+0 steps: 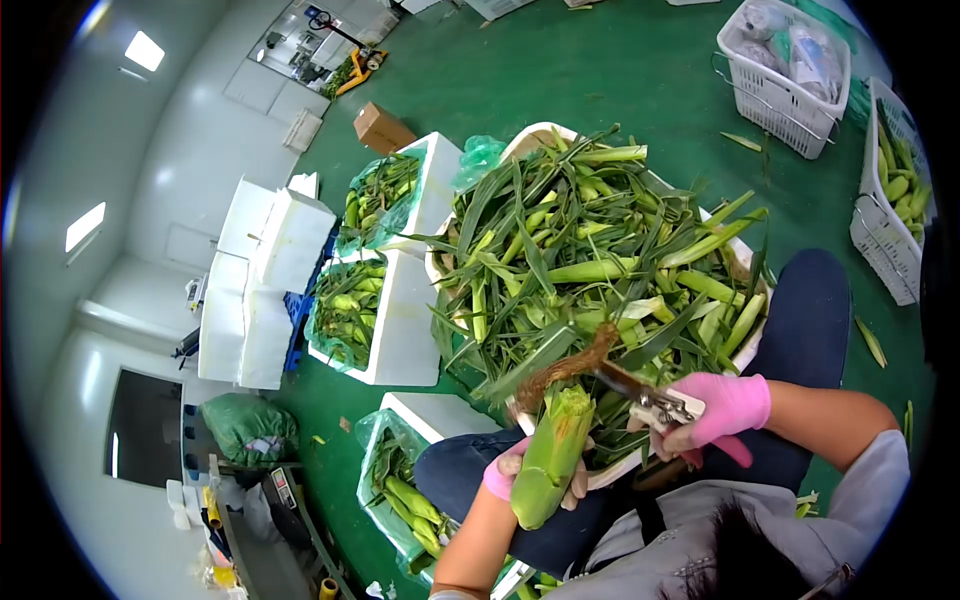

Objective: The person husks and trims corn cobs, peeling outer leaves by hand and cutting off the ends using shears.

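My left hand (503, 472), in a pink glove, is closed round an ear of corn (553, 455) in its green husk, which tilts with its cut top end up. Gripped in my pink-gloved right hand (712, 405) is a pair of pruning shears (655, 403), its blades pointing left just above the ear's top. Brown corn silk (575, 365) lies by the blades, partly blurred; whether it is still joined to the ear I cannot tell. Beyond both hands, a large white tub (543, 130) is heaped with husk leaves and trimmings (570, 250).
White foam boxes (405, 325) lined with green plastic hold corn on the left. White baskets (785, 115) stand at the upper right, one with corn (900, 185). A cardboard box (383, 128) sits on the green floor (620, 60). Foam boxes are stacked (265, 270) farther left.
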`<state>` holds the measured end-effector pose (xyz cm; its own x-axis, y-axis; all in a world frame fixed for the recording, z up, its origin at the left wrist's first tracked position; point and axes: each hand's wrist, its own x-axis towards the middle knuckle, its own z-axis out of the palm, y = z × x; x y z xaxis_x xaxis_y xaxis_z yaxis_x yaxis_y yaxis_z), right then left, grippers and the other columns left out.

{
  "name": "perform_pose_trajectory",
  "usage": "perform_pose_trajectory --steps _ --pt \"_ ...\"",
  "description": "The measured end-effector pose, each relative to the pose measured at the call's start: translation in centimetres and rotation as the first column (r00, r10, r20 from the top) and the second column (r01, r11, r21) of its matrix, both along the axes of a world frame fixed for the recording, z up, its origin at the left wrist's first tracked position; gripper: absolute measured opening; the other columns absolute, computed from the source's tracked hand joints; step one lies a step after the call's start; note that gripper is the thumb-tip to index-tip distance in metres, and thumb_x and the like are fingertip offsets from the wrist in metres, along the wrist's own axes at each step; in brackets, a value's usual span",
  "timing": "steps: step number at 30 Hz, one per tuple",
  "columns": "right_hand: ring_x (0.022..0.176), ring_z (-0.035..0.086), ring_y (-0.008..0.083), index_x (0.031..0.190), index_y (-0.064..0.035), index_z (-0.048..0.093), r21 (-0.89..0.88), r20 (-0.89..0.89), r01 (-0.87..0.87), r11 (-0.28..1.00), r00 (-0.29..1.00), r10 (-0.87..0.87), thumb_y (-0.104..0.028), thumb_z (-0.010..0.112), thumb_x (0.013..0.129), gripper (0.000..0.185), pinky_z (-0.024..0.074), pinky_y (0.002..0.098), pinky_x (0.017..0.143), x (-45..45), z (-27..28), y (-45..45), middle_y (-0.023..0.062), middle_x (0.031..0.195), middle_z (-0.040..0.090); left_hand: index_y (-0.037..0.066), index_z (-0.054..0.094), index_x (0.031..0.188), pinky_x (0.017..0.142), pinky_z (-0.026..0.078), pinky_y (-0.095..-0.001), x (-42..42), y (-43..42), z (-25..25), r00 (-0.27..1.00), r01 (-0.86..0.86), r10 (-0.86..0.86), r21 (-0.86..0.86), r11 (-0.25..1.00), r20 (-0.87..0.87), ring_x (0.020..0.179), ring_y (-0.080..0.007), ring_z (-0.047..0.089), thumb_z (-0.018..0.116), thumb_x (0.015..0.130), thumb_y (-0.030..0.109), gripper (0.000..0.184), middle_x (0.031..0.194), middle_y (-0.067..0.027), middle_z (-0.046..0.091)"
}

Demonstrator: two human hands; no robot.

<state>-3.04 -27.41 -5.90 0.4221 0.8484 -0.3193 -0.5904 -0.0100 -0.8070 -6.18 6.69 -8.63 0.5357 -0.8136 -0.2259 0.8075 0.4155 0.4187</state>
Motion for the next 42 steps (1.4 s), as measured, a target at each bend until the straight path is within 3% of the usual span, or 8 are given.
perform_pose_trajectory --steps 9,11,15,18,21,25,33,42 --pt "0.081 0.055 0.0074 0.113 -0.0039 0.058 0.249 0.207 -0.157 0.956 0.973 0.106 -0.012 0.073 0.087 0.031 0.0492 0.0255 0.075 0.4 -1.0 1.8 -0.0018 0.090 0.060 -0.017 0.034 0.144 0.049 0.058 -0.0444 -1.2 -2.5 -1.7 0.949 0.255 -0.279 -0.163 0.953 -0.148 0.068 -0.0421 0.066 0.067 0.079 0.050 0.100 0.098 -0.0349 0.061" --pt "0.073 0.058 0.0079 0.115 -0.0024 0.058 0.178 0.005 0.101 0.979 0.995 -0.103 -0.012 0.071 0.089 0.031 0.0516 0.0258 0.069 -0.9 -2.9 2.4 -0.0007 0.084 0.060 -0.013 0.040 0.145 0.052 0.055 -0.0403 -1.1 -4.6 1.6 0.967 -0.068 0.032 -0.137 0.988 -0.251 0.059 -0.0364 0.064 0.057 0.088 0.058 0.092 0.104 -0.0337 0.066" --pt "0.074 0.065 0.0196 0.119 0.0021 0.055 0.108 -0.394 0.573 0.812 0.775 -0.494 -0.011 0.069 0.089 0.036 0.0562 0.0306 0.061 -2.3 -2.5 3.4 0.0086 0.085 0.063 -0.001 0.037 0.152 0.081 0.057 -0.0505 2.8 -3.1 2.1 0.891 -0.338 0.287 0.090 0.937 0.352 0.086 -0.0333 0.068 0.063 0.088 0.066 0.096 0.104 -0.0233 0.067" --pt "0.085 0.062 0.0174 0.133 -0.0039 0.049 0.116 -0.099 0.577 0.808 0.816 -0.569 -0.008 0.073 0.082 0.056 0.0541 0.0308 0.077 -4.6 -3.0 3.5 0.0085 0.102 0.061 0.013 0.031 0.157 0.114 0.035 -0.0648 4.4 -2.1 4.9 0.648 -0.688 0.598 0.026 0.725 0.473 0.129 -0.0288 0.052 0.079 0.087 0.042 0.090 0.136 -0.0086 0.055" --pt "0.093 0.056 0.0144 0.142 -0.0050 0.043 0.008 0.356 0.547 0.837 0.781 -0.513 -0.015 0.083 0.073 0.080 0.0501 0.0298 0.084 -5.9 -2.0 3.6 0.0059 0.109 0.058 0.010 0.045 0.146 0.114 0.038 -0.0621 5.2 -0.1 5.7 0.443 -0.882 0.806 0.027 0.471 0.393 0.130 -0.0328 0.052 0.075 0.090 0.040 0.070 0.141 -0.0108 0.055" --pt "0.111 0.058 0.0410 0.137 0.0007 0.043 -0.182 0.817 0.645 0.742 0.519 -0.250 -0.039 0.089 0.068 0.092 0.0478 0.0467 0.097 -6.1 -1.7 5.9 0.0225 0.119 0.056 0.007 0.050 0.140 0.112 0.043 -0.0593 5.6 -1.2 5.4 0.301 -0.951 0.928 -0.008 0.310 0.218 0.131 -0.0350 0.052 0.073 0.091 0.043 0.065 0.142 -0.0121 0.054" --pt "0.111 0.051 0.0421 0.134 0.0031 0.042 -0.037 0.978 0.787 0.616 0.155 -0.139 -0.035 0.088 0.063 0.092 0.0413 0.0493 0.102 -1.0 -0.1 9.2 0.0219 0.117 0.052 0.006 0.047 0.141 0.109 0.045 -0.0574 2.0 -6.8 1.7 0.388 -0.920 0.920 0.025 0.390 -0.062 0.134 -0.0342 0.050 0.065 0.096 0.046 0.062 0.145 -0.0129 0.052" --pt "0.096 0.067 0.0383 0.125 0.0003 0.055 -0.098 0.868 0.662 0.743 0.422 -0.262 -0.029 0.082 0.070 0.068 0.0554 0.0438 0.085 0.6 -4.0 11.2 0.0195 0.108 0.066 0.005 0.046 0.143 0.117 0.037 -0.0565 1.0 -6.7 1.3 0.161 -0.987 0.964 0.060 0.152 0.211 0.137 -0.0349 0.047 0.066 0.097 0.044 0.064 0.146 -0.0153 0.050"
